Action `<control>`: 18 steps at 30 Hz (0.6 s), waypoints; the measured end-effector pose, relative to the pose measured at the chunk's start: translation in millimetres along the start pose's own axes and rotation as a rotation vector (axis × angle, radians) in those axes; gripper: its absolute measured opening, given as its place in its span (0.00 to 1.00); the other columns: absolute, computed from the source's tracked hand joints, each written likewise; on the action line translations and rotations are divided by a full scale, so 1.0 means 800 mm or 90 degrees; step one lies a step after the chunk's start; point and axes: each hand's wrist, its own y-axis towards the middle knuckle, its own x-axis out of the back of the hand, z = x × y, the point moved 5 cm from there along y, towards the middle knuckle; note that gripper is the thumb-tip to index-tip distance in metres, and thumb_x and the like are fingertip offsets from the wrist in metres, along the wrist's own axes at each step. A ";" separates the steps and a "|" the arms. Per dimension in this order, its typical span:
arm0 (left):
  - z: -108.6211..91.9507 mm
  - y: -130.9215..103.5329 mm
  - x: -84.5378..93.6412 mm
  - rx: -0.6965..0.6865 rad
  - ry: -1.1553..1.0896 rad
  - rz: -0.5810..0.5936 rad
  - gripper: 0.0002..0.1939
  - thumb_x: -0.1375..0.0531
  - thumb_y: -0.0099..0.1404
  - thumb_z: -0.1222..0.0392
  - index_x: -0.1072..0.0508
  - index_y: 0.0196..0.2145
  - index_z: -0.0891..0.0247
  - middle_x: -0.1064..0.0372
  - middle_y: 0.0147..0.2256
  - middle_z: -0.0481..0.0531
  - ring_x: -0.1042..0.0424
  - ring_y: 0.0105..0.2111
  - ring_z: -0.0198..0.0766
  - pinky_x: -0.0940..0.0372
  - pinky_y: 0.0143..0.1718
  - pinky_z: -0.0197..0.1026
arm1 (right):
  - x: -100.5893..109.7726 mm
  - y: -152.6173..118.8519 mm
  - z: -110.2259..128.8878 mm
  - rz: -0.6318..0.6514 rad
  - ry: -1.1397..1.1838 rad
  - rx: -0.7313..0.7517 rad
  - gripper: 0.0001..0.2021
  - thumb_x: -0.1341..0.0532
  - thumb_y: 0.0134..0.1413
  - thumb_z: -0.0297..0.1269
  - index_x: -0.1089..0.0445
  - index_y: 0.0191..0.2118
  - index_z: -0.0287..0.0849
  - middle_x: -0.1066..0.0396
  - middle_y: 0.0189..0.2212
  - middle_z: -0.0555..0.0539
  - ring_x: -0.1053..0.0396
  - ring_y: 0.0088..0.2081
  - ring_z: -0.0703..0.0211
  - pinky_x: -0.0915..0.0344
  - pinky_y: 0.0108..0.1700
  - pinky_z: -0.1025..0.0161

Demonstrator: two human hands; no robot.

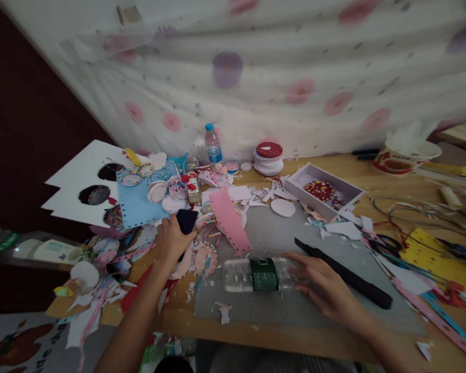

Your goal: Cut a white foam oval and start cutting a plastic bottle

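Note:
My left hand (173, 239) is closed around a dark, flat phone (187, 221) above the pile of cut paper at the left. A clear plastic bottle (238, 276) with a green label lies on its side on the grey cutting mat (264, 308). At the bottle's right end is my right hand (322, 285), slightly blurred, its fingers stretched out and apart; whether they touch the bottle I cannot tell. A black utility knife (349, 277) lies diagonally just beyond that hand. Behind the bottle rests a pink paper strip (230, 220) with holes along its edges.
A white box (334, 207) holds a beaded red piece. Further back stand a small water bottle (213, 145) and a stack of round pieces (268, 159). Scissors (388, 243), yellow punched sheet (442, 254) and cords are at right. Blue punched card (134, 207) lies left.

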 end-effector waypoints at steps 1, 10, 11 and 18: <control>-0.002 -0.001 -0.002 0.010 -0.004 -0.009 0.35 0.40 0.55 0.41 0.38 0.54 0.66 0.33 0.45 0.66 0.31 0.47 0.61 0.35 0.40 0.51 | 0.000 0.000 0.000 0.003 -0.003 -0.001 0.08 0.42 0.60 0.31 0.31 0.45 0.45 0.30 0.54 0.40 0.30 0.51 0.50 0.30 0.47 0.54; 0.011 -0.005 -0.002 0.019 -0.138 -0.059 0.33 0.44 0.60 0.42 0.38 0.53 0.71 0.32 0.46 0.71 0.32 0.49 0.63 0.36 0.47 0.57 | -0.006 -0.007 -0.004 0.016 -0.007 -0.009 0.08 0.42 0.60 0.30 0.32 0.44 0.46 0.32 0.55 0.40 0.31 0.53 0.50 0.31 0.49 0.52; 0.021 -0.004 -0.001 0.012 -0.169 -0.063 0.31 0.46 0.62 0.42 0.38 0.53 0.69 0.31 0.46 0.69 0.31 0.50 0.60 0.37 0.49 0.55 | -0.006 -0.007 -0.005 0.013 -0.007 -0.010 0.07 0.42 0.60 0.30 0.32 0.44 0.46 0.32 0.55 0.40 0.31 0.53 0.50 0.30 0.48 0.53; 0.085 -0.021 0.004 -0.049 -0.388 -0.042 0.21 0.60 0.70 0.49 0.39 0.52 0.62 0.27 0.46 0.57 0.27 0.47 0.42 0.34 0.49 0.43 | -0.008 -0.008 -0.009 0.004 -0.011 -0.007 0.11 0.42 0.60 0.31 0.32 0.48 0.47 0.31 0.55 0.41 0.31 0.53 0.51 0.30 0.49 0.54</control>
